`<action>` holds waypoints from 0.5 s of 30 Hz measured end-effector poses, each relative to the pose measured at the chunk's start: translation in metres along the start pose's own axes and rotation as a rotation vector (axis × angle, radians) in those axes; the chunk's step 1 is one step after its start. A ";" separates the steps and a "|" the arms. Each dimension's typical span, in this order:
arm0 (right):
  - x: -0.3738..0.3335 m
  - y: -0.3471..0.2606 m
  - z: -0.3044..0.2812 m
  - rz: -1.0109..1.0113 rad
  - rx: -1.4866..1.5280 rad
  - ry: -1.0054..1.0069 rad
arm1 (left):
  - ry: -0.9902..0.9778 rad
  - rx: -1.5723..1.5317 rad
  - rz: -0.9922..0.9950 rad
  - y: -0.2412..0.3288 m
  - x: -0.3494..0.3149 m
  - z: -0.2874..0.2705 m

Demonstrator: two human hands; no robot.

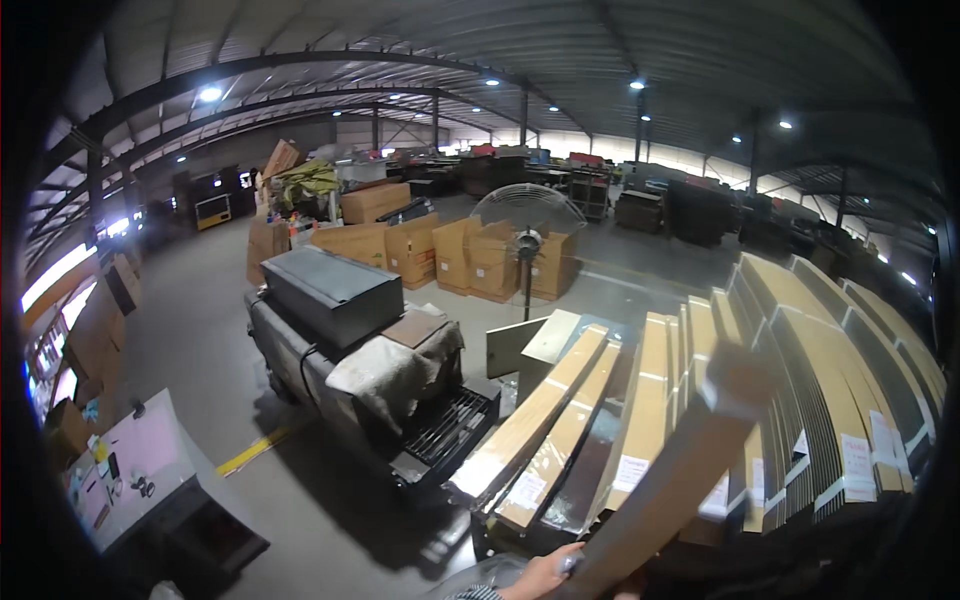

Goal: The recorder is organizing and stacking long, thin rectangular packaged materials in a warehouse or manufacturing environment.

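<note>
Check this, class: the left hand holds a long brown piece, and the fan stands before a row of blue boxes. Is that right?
Wrong colour: the head view shows brown boxes behind the fan. The left hand does hold the long brown piece.

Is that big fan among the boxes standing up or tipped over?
Upright: the fan sits atop a dark, near-vertical pole. Its base can't be made out.
</note>
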State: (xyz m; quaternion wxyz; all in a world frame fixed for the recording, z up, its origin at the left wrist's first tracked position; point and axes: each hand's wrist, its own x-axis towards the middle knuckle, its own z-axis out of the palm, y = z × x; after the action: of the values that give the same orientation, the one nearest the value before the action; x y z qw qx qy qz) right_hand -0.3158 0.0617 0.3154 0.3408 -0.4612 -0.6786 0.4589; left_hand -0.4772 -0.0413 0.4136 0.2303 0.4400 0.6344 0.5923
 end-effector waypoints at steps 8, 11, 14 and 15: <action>-0.016 -0.045 0.021 -0.134 0.082 -0.129 | 0.076 0.137 -0.149 -0.091 -0.084 -0.039; -0.025 -0.063 0.031 -0.232 0.134 -0.199 | 0.081 0.400 -0.191 -0.076 -0.078 -0.064; -0.034 -0.096 0.036 -0.136 0.214 -0.272 | 0.036 0.392 -0.187 -0.052 -0.070 -0.081; -0.042 -0.103 0.035 -0.023 0.271 -0.316 | 0.061 0.392 -0.202 -0.050 -0.078 -0.083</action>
State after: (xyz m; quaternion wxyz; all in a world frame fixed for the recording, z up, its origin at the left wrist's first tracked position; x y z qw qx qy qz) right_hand -0.3646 -0.0042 0.3982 0.2942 -0.3257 -0.6608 0.6088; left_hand -0.5195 -0.1470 0.3639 0.1792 0.3923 0.7851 0.4446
